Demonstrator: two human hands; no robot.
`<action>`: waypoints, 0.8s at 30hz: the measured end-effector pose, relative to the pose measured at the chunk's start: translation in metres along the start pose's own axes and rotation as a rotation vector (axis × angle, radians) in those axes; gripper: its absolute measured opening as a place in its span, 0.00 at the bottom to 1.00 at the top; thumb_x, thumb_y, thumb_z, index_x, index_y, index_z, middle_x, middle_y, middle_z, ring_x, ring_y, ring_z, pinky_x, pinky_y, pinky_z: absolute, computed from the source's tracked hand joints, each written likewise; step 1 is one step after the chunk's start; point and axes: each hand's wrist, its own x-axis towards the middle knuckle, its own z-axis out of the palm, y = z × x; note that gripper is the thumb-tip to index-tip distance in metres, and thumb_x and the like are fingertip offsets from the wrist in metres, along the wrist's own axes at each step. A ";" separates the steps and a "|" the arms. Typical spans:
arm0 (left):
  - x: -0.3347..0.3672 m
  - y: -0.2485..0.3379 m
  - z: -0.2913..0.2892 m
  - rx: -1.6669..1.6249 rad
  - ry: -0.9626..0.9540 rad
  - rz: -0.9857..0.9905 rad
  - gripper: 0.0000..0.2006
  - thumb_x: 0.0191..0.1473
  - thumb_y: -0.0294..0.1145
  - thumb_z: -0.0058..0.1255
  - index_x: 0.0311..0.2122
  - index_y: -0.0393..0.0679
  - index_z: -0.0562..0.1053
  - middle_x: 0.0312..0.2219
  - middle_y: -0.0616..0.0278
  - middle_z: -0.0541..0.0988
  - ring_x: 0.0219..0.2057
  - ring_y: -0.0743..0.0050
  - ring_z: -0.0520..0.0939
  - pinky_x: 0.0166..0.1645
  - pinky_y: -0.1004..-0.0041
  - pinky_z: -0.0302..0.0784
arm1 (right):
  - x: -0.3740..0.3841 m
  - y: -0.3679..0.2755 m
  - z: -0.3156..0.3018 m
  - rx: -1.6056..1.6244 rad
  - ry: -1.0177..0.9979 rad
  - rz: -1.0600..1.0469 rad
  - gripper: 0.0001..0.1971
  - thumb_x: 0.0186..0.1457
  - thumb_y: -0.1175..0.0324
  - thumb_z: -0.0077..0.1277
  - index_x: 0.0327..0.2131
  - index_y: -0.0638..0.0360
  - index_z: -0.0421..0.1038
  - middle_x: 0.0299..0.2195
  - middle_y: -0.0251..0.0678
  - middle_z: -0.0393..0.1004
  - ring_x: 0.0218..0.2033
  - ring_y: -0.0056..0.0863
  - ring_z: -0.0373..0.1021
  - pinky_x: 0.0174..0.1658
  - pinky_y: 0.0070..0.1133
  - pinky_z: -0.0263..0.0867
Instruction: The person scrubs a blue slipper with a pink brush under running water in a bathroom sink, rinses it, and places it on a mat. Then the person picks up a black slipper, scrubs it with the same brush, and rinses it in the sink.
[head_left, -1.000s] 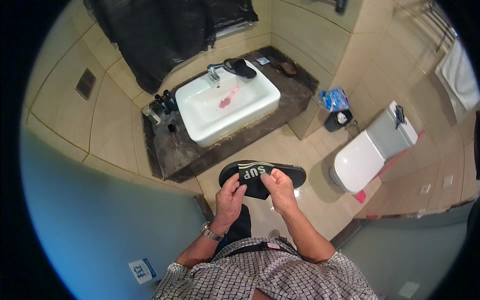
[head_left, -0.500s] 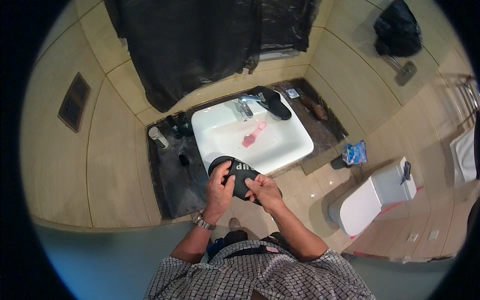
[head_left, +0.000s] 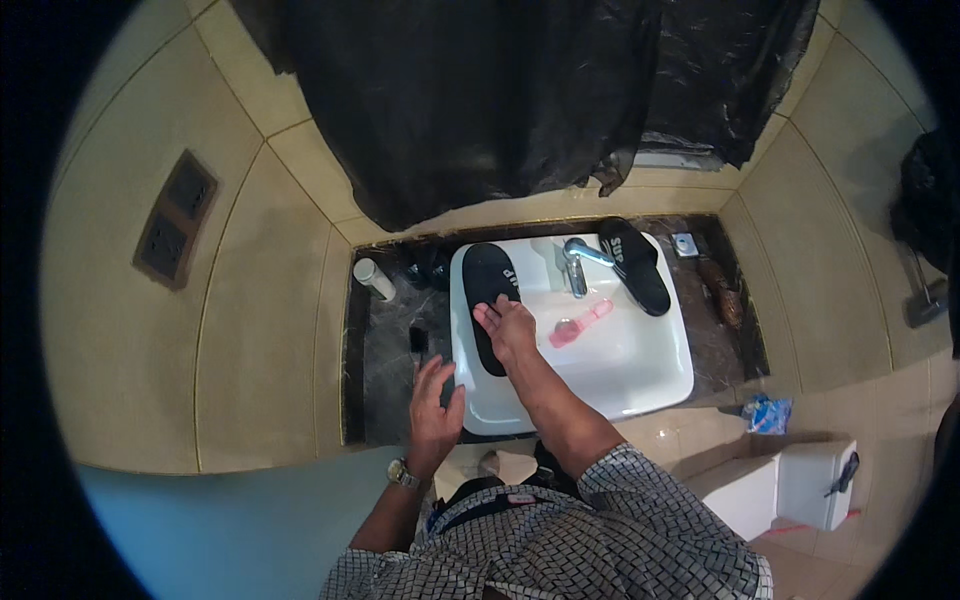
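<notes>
A black slide slipper (head_left: 488, 290) with pale lettering on its strap lies along the left rim of the white sink (head_left: 640, 385). My right hand (head_left: 508, 328) reaches over its middle, fingers stretched out and touching it or just above it. My left hand (head_left: 435, 415) is open and empty beside the sink's front left edge, just short of a small black brush (head_left: 418, 342) on the dark counter. The matching slipper (head_left: 640, 270) rests on the sink's back right corner, beside the faucet (head_left: 578, 265). In the basin lies a pink strap-like thing (head_left: 582, 322) with a round greyish part.
A white bottle (head_left: 374, 279) and dark items (head_left: 428, 266) stand on the dark stone counter (head_left: 385, 390) at left. On its right side are a brown object (head_left: 720, 292) and a small white box (head_left: 685, 245). A toilet (head_left: 810, 485) and a blue packet (head_left: 767, 414) stand at lower right.
The slipper that both hands held in front of the sink now lies on its left rim. My left hand has let go and opened; my right hand moved forward with the slipper.
</notes>
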 end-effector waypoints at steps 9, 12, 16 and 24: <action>0.003 0.023 0.028 0.109 0.043 -0.108 0.20 0.57 0.24 0.59 0.55 0.40 0.74 0.58 0.41 0.73 0.58 0.45 0.77 0.59 0.58 0.76 | 0.096 -0.002 0.014 0.084 -0.121 0.119 0.17 0.68 0.74 0.48 0.56 0.68 0.58 0.48 0.48 0.70 0.50 0.43 0.74 0.53 0.37 0.78; 0.002 0.021 0.037 0.067 0.036 -0.121 0.19 0.57 0.24 0.58 0.55 0.39 0.74 0.57 0.40 0.74 0.57 0.43 0.77 0.59 0.57 0.76 | 0.078 -0.005 0.003 -0.086 -0.137 0.180 0.22 0.66 0.72 0.52 0.59 0.65 0.59 0.49 0.46 0.73 0.46 0.38 0.76 0.48 0.35 0.79; 0.009 0.018 0.059 -0.058 0.038 -0.089 0.18 0.57 0.23 0.57 0.54 0.38 0.74 0.55 0.37 0.75 0.56 0.39 0.78 0.59 0.55 0.75 | 0.014 -0.050 -0.049 -0.367 -0.215 0.254 0.17 0.66 0.66 0.55 0.55 0.59 0.69 0.42 0.36 0.79 0.38 0.29 0.78 0.41 0.26 0.77; 0.022 0.025 0.118 -0.305 -0.143 -0.063 0.18 0.59 0.28 0.55 0.54 0.35 0.74 0.56 0.38 0.75 0.57 0.42 0.77 0.58 0.56 0.76 | -0.017 -0.198 -0.191 -0.863 0.070 -0.543 0.09 0.66 0.66 0.54 0.46 0.57 0.70 0.35 0.30 0.77 0.33 0.19 0.73 0.33 0.19 0.70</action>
